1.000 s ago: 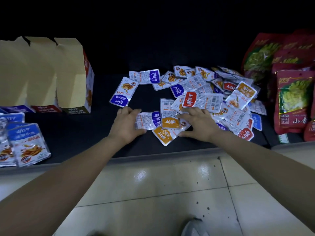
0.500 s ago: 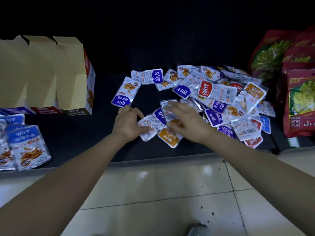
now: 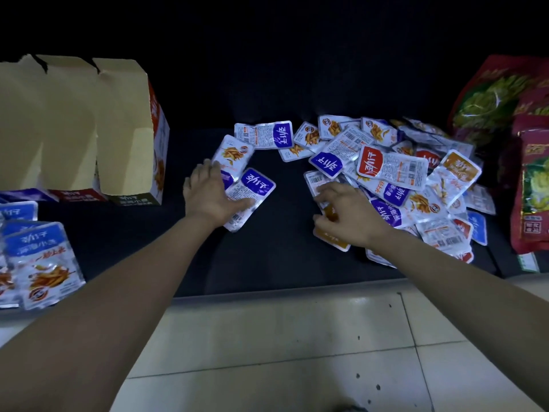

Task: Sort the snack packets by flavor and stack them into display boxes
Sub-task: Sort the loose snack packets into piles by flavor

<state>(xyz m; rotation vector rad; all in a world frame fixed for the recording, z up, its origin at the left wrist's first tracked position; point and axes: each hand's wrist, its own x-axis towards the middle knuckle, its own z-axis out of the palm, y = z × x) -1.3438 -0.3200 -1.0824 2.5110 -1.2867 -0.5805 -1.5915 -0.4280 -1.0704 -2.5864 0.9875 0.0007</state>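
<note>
One purple-labelled silver foil snack packet (image 3: 257,187) lies at centre frame on the dark shelf surface (image 3: 282,257), partly under the left hand (image 3: 212,199). That hand is palm down with fingers fairly straight. Its thumb is stretched across the packet's near end, and its fingertips reach up onto a second silver packet (image 3: 234,153) that touches the first on its upper-left side. It presses on the packets rather than pinching them. The purple packet's long axis runs diagonally, from lower left by the wrist to upper right.

The tan cardboard display boxes (image 3: 74,123) stand upright at upper left, well apart from the packet and on the left hand's side. The left hand is therefore the nearer one for carrying it across, and the move would go leftward and slightly up the frame.

The right hand (image 3: 347,215) rests on the near-left edge of the heap of mixed foil packets (image 3: 395,168) at centre right. Its fingers are bent over a silver packet, and an orange-labelled packet (image 3: 334,237) pokes out beneath the palm. Whether it pinches one or only rests on them cannot be told. A gap of bare shelf separates the two hands. Blue-labelled packets (image 3: 38,257) lie at lower left, and large red bags (image 3: 531,185) stand at far right.
</note>
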